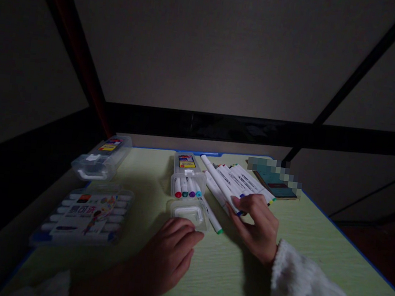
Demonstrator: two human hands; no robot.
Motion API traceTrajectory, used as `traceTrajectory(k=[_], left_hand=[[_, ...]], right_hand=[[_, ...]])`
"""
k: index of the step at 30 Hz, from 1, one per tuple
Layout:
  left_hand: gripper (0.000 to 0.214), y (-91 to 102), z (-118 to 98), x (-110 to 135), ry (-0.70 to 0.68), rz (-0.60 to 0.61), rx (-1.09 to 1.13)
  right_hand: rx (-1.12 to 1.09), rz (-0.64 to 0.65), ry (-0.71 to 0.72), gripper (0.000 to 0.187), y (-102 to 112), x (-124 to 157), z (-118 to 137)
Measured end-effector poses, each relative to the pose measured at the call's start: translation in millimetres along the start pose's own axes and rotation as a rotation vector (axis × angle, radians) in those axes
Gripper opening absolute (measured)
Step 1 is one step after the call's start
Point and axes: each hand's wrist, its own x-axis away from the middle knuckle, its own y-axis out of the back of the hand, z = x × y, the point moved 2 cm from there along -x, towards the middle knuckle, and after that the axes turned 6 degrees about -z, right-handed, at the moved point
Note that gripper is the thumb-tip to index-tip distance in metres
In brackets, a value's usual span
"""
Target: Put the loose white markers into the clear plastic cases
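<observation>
My right hand (256, 222) pinches a white marker (220, 182) near its blue end, tilted above the other markers. My left hand (172, 255) has its fingers curled at the near edge of a clear plastic lid (189, 213). The lid belongs to an open clear case (185, 165) holding several markers, with red, green, purple and light blue ends facing me. A green-ended marker (212, 215) lies on the table just right of the lid. Beyond my right hand several loose white markers (240, 179) lie side by side.
A closed clear case (104, 158) stands at the table's far left. Nearer, a flat printed pack of markers (86, 216) lies on the pale green table (218, 275). At the back right lies a teal, partly blurred flat item (275, 179). Behind the table rises a wall (213, 49).
</observation>
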Motion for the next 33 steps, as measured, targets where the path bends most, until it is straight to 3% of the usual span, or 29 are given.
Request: traceTrajectory(k=[33], left_hand=[[0.063, -1.1, 1.2, 4.0, 0.011, -0.032, -0.001]], right_hand=[[-0.058, -0.03, 0.148, 0.02, 7.1, -12.4, 13.6]])
